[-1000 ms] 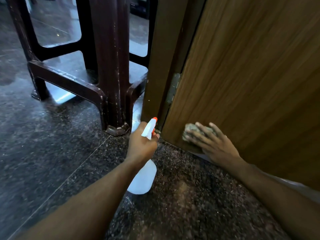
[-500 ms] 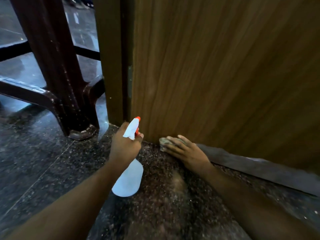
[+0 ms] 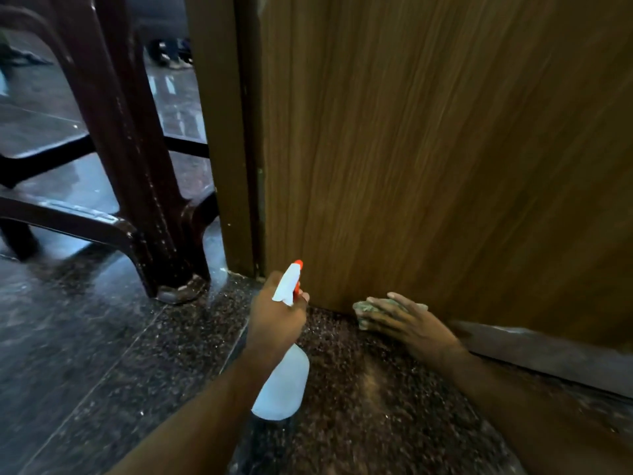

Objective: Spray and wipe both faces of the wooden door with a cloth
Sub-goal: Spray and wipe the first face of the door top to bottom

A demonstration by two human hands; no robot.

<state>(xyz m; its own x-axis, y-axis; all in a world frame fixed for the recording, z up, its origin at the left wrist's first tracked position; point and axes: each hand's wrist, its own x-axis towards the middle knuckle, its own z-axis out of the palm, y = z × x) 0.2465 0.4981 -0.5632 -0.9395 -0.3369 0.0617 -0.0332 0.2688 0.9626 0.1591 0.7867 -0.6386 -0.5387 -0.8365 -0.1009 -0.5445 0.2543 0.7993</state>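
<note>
Closest to me, over the speckled granite floor (image 3: pixel 359 423), my left hand (image 3: pixel 274 320) is wrapped around the neck of the white spray bottle (image 3: pixel 284 389). One finger is at the trigger, and the orange-tipped nozzle points up toward the door's hinge-side corner. Just beyond, my right hand (image 3: pixel 407 327) lies with fingers spread and fairly straight, pressing the crumpled greenish cloth (image 3: pixel 364 308) against the very bottom of the wooden door (image 3: pixel 445 149), right where it meets the floor.

I judge the step in hand to be wiping this lowest strip. To do it well I would keep the palm flat so the cloth stays pinned to the wood rather than dragging on the gritty floor. I would run it along the grain's foot toward the grey threshold strip (image 3: pixel 548 347), then back to the corner. If I spray again, I would tilt the nozzle at the door face, not the frame (image 3: pixel 219 132).

Farther off to the left a dark brown plastic furniture leg (image 3: pixel 137 166) stands beside the frame. I would keep the bottle well apart from it. I cannot see the door's other face from here.
</note>
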